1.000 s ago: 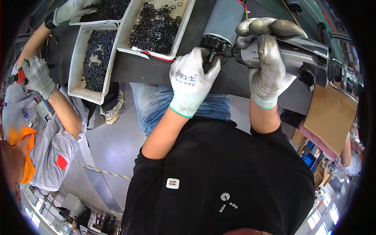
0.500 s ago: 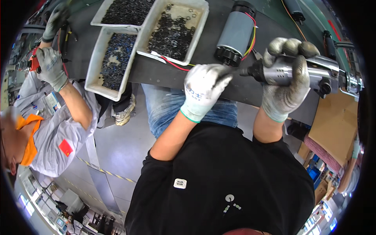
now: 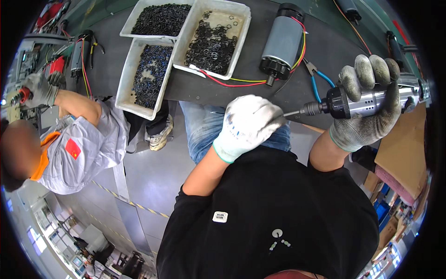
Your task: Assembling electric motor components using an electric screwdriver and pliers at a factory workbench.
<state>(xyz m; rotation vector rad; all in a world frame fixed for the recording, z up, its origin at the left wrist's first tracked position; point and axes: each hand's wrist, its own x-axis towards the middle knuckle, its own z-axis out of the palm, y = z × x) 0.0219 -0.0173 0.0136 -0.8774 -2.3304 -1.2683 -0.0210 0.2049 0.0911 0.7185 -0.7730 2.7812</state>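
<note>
My right hand (image 3: 367, 128), in a soiled white glove, is wrapped round a silver-and-black power screwdriver (image 3: 364, 106). The tool lies level, its thin bit (image 3: 292, 113) pointing left. At the bit's tip are the closed fingers of my gloved left hand (image 3: 246, 123); what they pinch is hidden. Beyond my hands a grey cylindrical motor (image 3: 283, 39) rests on the dark table, its black end and short shaft toward me. Red and yellow wires (image 3: 232, 83) run from it. Blue-handled pliers (image 3: 316, 76) lie between the motor and the power screwdriver.
Three white trays stand left of the motor: one of black rings (image 3: 244, 42), one of small black parts (image 3: 125, 30), one of bluish-dark parts (image 3: 120, 95). At left a co-worker (image 3: 88, 132) handles a red-ended tool. Cardboard (image 3: 402, 144) stands at right.
The power screwdriver has moved right and toward me, and its bit now shows at my left fingertips. The pliers have come into sight. The co-worker's hands have moved, and the whole view has shifted slightly.
</note>
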